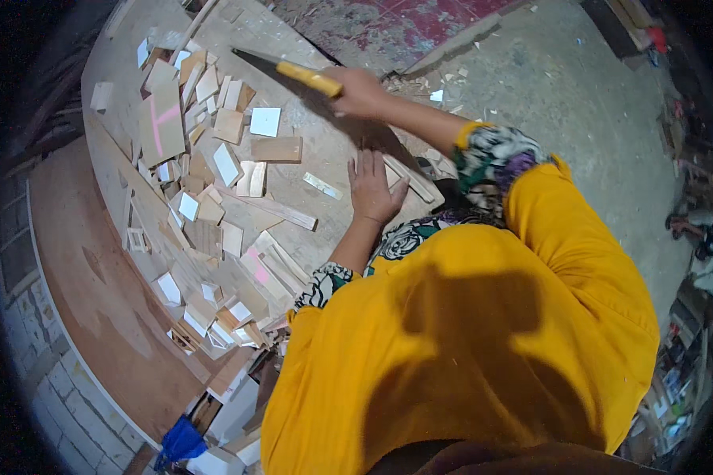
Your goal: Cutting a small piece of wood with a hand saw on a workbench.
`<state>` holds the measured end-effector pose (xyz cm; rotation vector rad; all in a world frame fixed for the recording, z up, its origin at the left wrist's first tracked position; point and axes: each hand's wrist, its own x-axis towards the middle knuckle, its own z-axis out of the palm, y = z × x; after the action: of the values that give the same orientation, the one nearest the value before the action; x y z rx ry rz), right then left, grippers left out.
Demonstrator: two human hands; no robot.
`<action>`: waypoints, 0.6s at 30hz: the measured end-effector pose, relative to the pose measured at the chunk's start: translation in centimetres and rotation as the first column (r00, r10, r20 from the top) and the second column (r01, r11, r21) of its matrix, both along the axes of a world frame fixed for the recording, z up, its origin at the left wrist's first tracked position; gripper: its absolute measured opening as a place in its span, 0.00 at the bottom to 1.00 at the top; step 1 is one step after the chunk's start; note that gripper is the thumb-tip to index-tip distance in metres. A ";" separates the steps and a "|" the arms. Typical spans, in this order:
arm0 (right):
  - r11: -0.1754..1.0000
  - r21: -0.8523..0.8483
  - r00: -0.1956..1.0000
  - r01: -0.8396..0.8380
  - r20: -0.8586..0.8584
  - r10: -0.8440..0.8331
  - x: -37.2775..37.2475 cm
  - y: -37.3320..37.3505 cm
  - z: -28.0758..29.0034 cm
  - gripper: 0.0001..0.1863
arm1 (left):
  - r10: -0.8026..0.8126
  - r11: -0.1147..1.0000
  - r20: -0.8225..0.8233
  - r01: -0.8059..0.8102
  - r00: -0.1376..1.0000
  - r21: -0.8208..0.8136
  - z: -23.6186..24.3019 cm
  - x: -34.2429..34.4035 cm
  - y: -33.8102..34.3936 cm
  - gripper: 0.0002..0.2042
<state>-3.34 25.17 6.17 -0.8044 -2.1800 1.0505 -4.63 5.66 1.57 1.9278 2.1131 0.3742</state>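
Observation:
My right hand [359, 93] is closed round a yellow-handled tool [309, 79] with a dark, narrow, tapering blade, raised over the far side of the worktable [285, 198]. The blade points to the far left, and its exact kind is unclear. My left hand [375, 192] lies flat on the table close to my body, palm down, fingers stretched away from me. Just right of it are pale wood strips [413, 180] at the table edge. A small pale strip [322, 186] lies left of that hand. Farther left sits a flat wood block [276, 150] beside a white square piece [265, 122].
Many loose wood and white offcuts are heaped along the table's left side, including a board with pink marks [162, 127]. A long wood strip [277, 210] lies across the middle. Beyond the table is concrete floor [578, 142] with scattered chips. A blue bag [184, 439] hangs lower left.

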 end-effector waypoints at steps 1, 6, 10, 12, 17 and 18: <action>0.989 -0.145 0.996 0.016 -0.079 -0.027 3.6 0.2 -0.5 0.14 | -0.010 1.000 -0.008 0.010 1.000 0.022 0.3 0.3 0.4 0.39; 0.913 -0.358 0.905 0.194 -0.294 -0.307 19.4 -9.1 -1.0 0.15 | -0.054 0.998 -0.028 0.055 0.998 0.037 0.7 0.6 0.5 0.42; 0.786 -0.493 0.873 0.374 -0.099 -0.477 25.2 -18.2 2.2 0.09 | -0.052 0.990 -0.021 0.055 0.998 0.132 0.2 0.6 0.5 0.40; 0.774 -0.466 0.852 0.428 -0.077 -0.517 26.0 -21.5 1.3 0.10 | -0.058 0.984 -0.050 0.065 0.997 0.167 -0.5 0.2 0.5 0.40; 0.768 -0.443 0.820 0.462 -0.116 -0.560 26.0 -26.0 -0.6 0.12 | -0.073 0.982 -0.075 0.085 0.994 0.170 -0.7 0.4 0.4 0.40; 0.794 -0.415 0.839 0.445 -0.116 -0.531 26.2 -26.4 -0.8 0.10 | -0.074 0.982 -0.074 0.086 0.994 0.167 -0.8 0.4 0.3 0.40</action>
<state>22.87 -1.28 5.38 -1.2733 -1.4658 1.2167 -4.27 6.00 0.78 2.1417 2.0981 0.4936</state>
